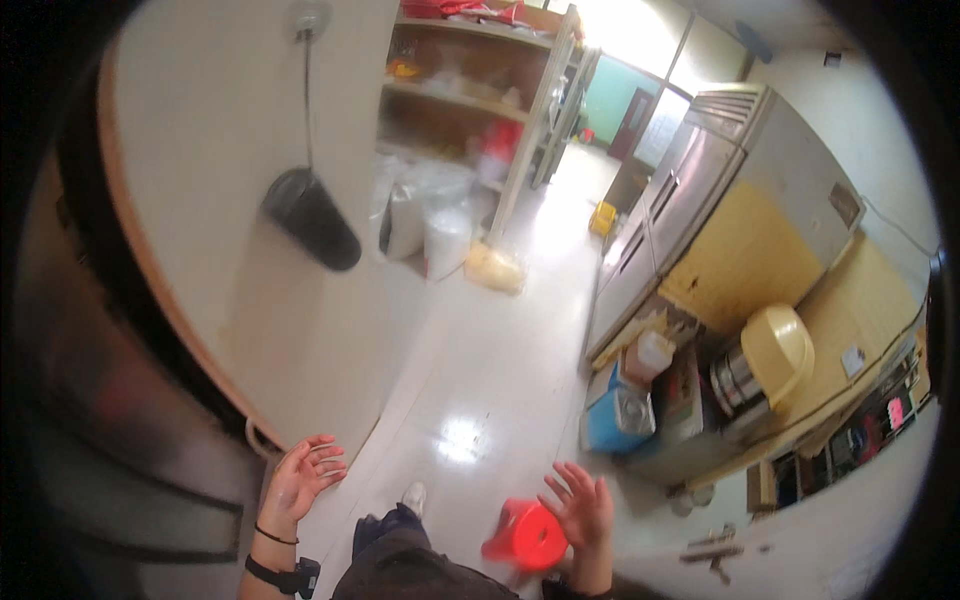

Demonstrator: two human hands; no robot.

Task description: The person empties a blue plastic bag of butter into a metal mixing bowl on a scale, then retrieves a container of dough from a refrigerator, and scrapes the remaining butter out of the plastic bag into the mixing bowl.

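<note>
My left hand (306,476) is raised with its fingers apart and nothing in it; a dark band and a strapped device are on that wrist. It appears in front of the lower edge of a pale wall (247,360). My right hand (581,502) is also empty, fingers spread. In the picture it overlaps the edge of a red plastic stool (534,536) standing on the floor. Between the hands are my dark clothing (405,566) and one white shoe (415,496) on the glossy tiled floor (480,375).
A shelving unit (457,97) stands ahead, with plastic-wrapped sacks (442,225) and a yellowish bag (495,268) by it. Along the right are a steel refrigerator (645,210), a blue container (619,420), a cream plastic basin (780,352) and a door handle (716,553). A black object (313,219) hangs at left.
</note>
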